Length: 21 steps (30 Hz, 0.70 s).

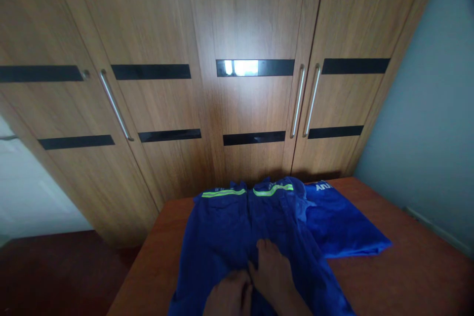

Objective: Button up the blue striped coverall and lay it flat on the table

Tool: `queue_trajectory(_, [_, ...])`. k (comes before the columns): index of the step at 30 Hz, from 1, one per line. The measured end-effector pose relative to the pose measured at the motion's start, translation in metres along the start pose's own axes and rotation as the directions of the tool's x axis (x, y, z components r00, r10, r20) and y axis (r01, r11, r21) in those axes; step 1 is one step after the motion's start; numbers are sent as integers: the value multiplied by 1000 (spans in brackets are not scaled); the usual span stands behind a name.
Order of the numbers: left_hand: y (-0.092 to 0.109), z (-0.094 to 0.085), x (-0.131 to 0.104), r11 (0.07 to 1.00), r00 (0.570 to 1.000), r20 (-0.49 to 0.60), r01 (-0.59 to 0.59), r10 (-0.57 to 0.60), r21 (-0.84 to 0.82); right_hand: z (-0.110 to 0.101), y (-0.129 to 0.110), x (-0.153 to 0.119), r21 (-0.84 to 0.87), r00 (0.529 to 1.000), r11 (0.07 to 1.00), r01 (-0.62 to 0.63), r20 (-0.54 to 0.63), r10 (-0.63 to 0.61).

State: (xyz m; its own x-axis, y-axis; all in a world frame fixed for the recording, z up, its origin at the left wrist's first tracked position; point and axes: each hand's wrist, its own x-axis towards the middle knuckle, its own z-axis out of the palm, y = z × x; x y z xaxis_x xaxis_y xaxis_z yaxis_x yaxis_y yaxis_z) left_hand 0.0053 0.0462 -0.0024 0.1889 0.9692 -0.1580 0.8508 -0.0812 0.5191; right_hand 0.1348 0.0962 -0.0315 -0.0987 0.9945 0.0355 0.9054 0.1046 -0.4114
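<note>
A navy blue work jacket (218, 234), with yellow-green reflective strips across the chest, lies front up on the table, its collar end towards the wardrobe. My left hand (228, 295) is low on the jacket's front, fingers bent and closed at the centre seam. Just beside it and a little higher, my right hand (273, 272) rests on the same front, its fingers curled into the cloth and its thumb at the seam. What exactly is pinched between the fingertips is too dark to make out. The jacket's lower end runs out of view.
To the right, partly under the jacket's side, lies a folded bright blue garment (344, 224) with white lettering. The reddish-brown table (155, 252) meets a wooden wardrobe (252, 103) with metal handles behind. A pale wall (418, 148) borders the right side; dark red floor shows at left.
</note>
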Motion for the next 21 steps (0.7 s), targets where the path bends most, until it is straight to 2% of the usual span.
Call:
queue_trajectory(2, [3,-11,11,1000,996,-85,-8,10,23,9,6,2,31,999,999,-15,37,14])
queue_trajectory(4, [3,-13,29,998,993,-117,-14,22,65,17,16,2,116,999,992,-42,39,38])
queue_trajectory(7, [2,-5,58,990,995,-95,-20,34,139,23,32,0,324,996,942,-89,10,90])
queue_trajectory(10, [2,8,77,983,997,-79,8,7,183,29,44,1,532,990,842,-91,-41,132])
queue_trajectory(14, [1,18,82,983,997,-71,30,-18,179,35,50,2,663,976,746,-55,-121,180])
queue_trajectory(18, [-6,21,77,988,996,-82,33,-21,152,32,49,3,757,971,653,-26,-136,197])
queue_trajectory(21, [-10,21,74,1000,990,-139,-17,18,8,26,45,3,786,978,619,-10,-121,170])
